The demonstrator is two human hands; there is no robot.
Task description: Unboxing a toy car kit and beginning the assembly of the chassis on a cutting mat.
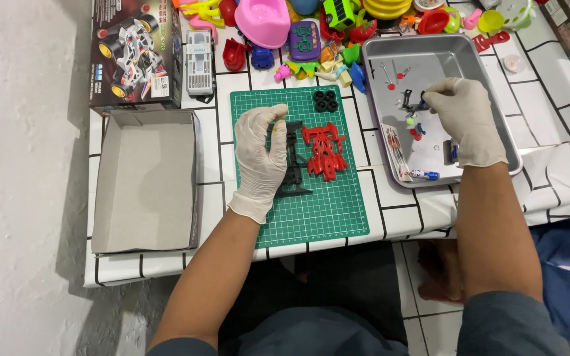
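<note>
Both hands wear white gloves. My left hand (260, 155) rests on the green cutting mat (328, 211), its fingers holding the black toy-car chassis (294, 165) from the left. Right beside the chassis lies a red toy-car body (325, 150). Several black tyres (325, 100) sit at the mat's far edge. My right hand (466, 118) is over the metal tray (489, 72), fingertips pinched on a small dark part (411, 102). Small red, green and blue parts lie loose in the tray.
An open empty cardboard box lid (146, 181) lies left of the mat, with the printed toy-car box (134, 53) behind it. A white toy car body (200, 62) and a heap of colourful plastic toys (311, 33) fill the table's far side. The table's near edge runs just below the mat.
</note>
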